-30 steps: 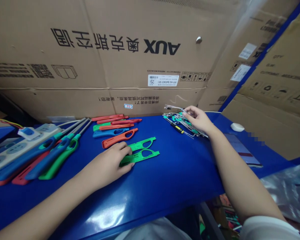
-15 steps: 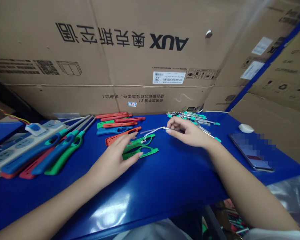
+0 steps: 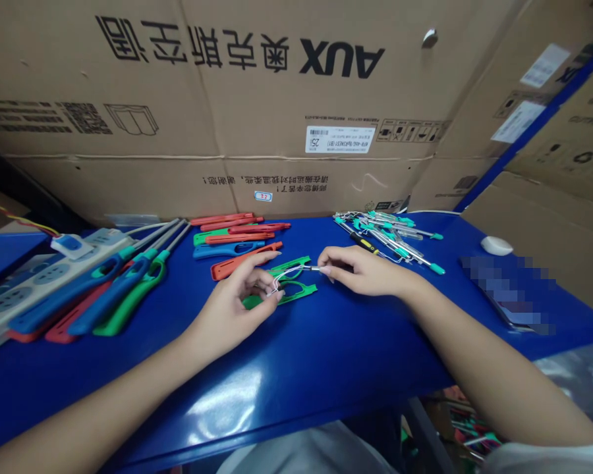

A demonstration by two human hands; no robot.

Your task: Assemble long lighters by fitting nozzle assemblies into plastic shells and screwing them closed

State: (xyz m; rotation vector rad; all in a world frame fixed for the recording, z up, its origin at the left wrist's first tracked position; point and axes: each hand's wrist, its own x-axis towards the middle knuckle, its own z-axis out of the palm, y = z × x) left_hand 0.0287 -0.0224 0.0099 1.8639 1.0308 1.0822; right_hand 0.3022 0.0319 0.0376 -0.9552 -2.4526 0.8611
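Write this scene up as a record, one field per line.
Right hand: fingers pinch a slim metal piece
Left hand: fingers at the white wires running from that piece; grip unclear
Beside left hand: green shells, partly covered
Surface: blue table
Behind left hand: row of red, orange, green and blue shells
Behind right hand: pile of teal-ended rods, yellow-and-black screwdriver
Far left: power strip, handles with metal rods
Far right: white rounded object
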